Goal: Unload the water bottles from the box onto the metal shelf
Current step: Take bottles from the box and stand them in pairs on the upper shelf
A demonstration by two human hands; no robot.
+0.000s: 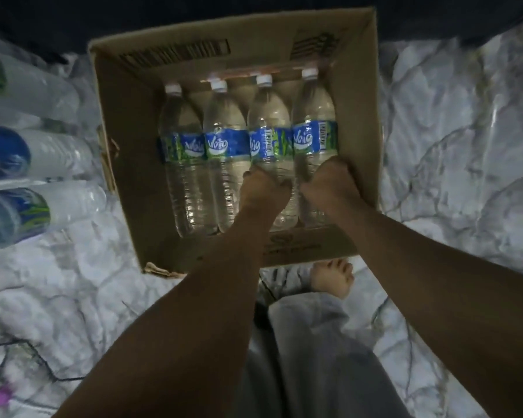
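An open cardboard box (127,122) sits on the floor in front of me. Several clear water bottles with blue labels and white caps lie side by side in it, caps pointing away. My left hand (264,190) grips the lower body of the third bottle (269,116). My right hand (329,182) grips the lower body of the rightmost bottle (313,107), against the box's right wall. The two left bottles (181,164) (225,164) lie untouched.
More water bottles (52,155) lie stacked at the left edge, blurred and close to the camera. The floor (453,146) is white marble with grey veins. My bare foot (332,277) and grey trouser leg (314,357) stand just in front of the box.
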